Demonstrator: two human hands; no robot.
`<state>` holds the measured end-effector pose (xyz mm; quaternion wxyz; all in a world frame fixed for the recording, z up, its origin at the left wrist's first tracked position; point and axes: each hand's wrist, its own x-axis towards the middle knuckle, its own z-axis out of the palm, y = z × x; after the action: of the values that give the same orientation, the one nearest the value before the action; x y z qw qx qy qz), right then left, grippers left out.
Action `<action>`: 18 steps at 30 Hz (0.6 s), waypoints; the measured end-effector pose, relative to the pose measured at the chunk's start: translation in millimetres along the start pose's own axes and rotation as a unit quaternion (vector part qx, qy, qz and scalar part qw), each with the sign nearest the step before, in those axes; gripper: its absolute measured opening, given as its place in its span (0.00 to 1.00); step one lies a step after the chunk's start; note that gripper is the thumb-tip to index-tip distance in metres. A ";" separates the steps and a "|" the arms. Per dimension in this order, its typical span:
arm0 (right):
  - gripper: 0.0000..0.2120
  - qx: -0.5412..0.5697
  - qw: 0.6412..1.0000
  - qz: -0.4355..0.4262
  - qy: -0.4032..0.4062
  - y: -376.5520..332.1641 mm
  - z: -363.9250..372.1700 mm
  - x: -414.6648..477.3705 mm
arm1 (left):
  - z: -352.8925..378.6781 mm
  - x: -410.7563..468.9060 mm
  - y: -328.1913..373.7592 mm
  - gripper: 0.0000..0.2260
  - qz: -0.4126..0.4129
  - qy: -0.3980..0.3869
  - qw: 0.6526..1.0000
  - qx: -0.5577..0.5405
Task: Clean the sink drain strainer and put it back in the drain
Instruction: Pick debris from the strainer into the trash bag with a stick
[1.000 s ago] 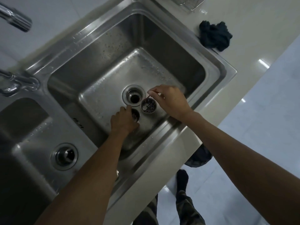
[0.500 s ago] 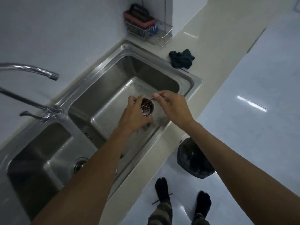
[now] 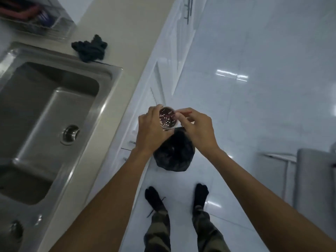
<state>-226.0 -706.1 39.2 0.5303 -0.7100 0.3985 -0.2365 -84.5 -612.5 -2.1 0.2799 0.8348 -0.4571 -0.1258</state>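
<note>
My left hand point(image 3: 151, 131) grips the round metal drain strainer point(image 3: 167, 118), a perforated cup with dark bits of debris inside, held out past the counter edge above a black rubbish bag point(image 3: 174, 153) on the floor. My right hand point(image 3: 197, 127) pinches a thin red stick point(image 3: 185, 112) whose tip reaches the strainer's rim. The open sink drain point(image 3: 70, 136) lies in the steel basin at the left, with nothing in it.
The steel double sink point(image 3: 109, 82) fills the left. A dark crumpled cloth point(image 3: 90, 48) lies on the beige counter point(image 3: 127, 33) behind it, near a wire rack point(image 3: 36, 20). White cabinet fronts and glossy floor spread to the right. My feet stand below the bag.
Both hands lifted the strainer out of the basin and carried it right, past the counter edge, to above the black bag. The view swung right with them.
</note>
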 end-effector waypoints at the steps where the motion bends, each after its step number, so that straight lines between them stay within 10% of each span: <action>1: 0.07 0.008 1.000 0.014 0.014 14.7 -6.0 -7.3 | 16.3 -4.1 0.6 0.38 -0.003 -0.017 1.000 -0.007; 11: 0.08 0.019 0.995 0.094 0.038 181.3 25.9 -37.2 | 149.0 -20.2 -63.6 0.32 -0.038 -0.085 0.994 -0.049; 18: 0.11 -0.166 0.980 0.107 0.032 290.1 76.4 -21.4 | 223.8 -33.2 -147.2 0.35 -0.052 -0.116 0.991 -0.042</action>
<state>-271.7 -680.3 -256.9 0.4144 -0.7330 0.5229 -0.1320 -105.1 -601.0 -271.0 0.2526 0.8246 -0.4371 -0.2554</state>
